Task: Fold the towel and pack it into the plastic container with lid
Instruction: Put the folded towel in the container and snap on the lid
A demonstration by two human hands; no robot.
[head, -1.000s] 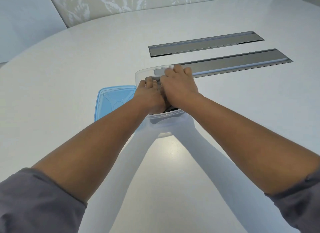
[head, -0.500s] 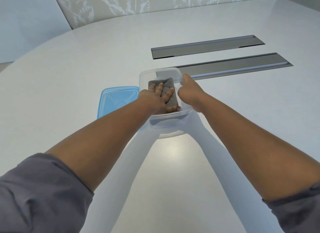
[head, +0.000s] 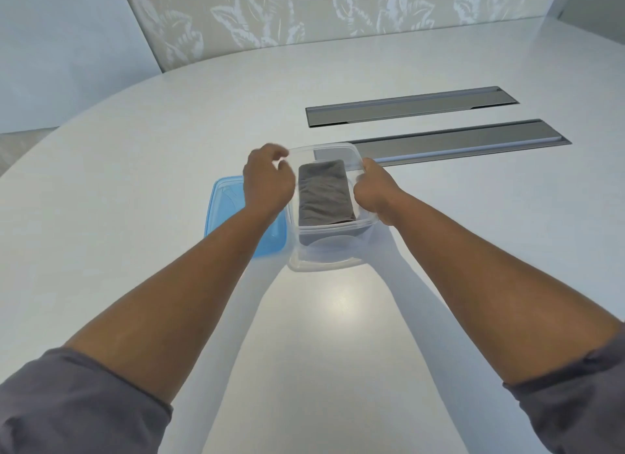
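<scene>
A broad white table (head: 135,217) with a rounded far-left edge takes up nearly the whole scene, and a pale wall panel (head: 338,17) printed with leaf shapes stands behind it. Two long grey metal strips (head: 411,110) are let into the tabletop on the far right, one behind the other, both running left to right.

The person's two bare forearms reach out from the near edge, with grey sleeves (head: 74,406) pushed up past the elbows. They meet at a clear plastic container (head: 329,257) that sits roughly mid-table, just in front of the nearer metal strip. It is open on top.

A blue lid (head: 221,205) lies flat on the table just left of the container, partly covered by the left wrist.

The left hand (head: 267,179) hangs at the container's left side, fingers loosely curled with thumb and forefinger apart near the far-left corner of the rim; it looks empty, though whether it touches the rim I cannot tell. The right hand (head: 373,191) is closed on the container's right wall, fingers wrapped over the rim.

Inside the container lies the folded grey towel (head: 323,193), a neat oblong with its long side running near to far, resting on the bottom and filling most of the floor.
</scene>
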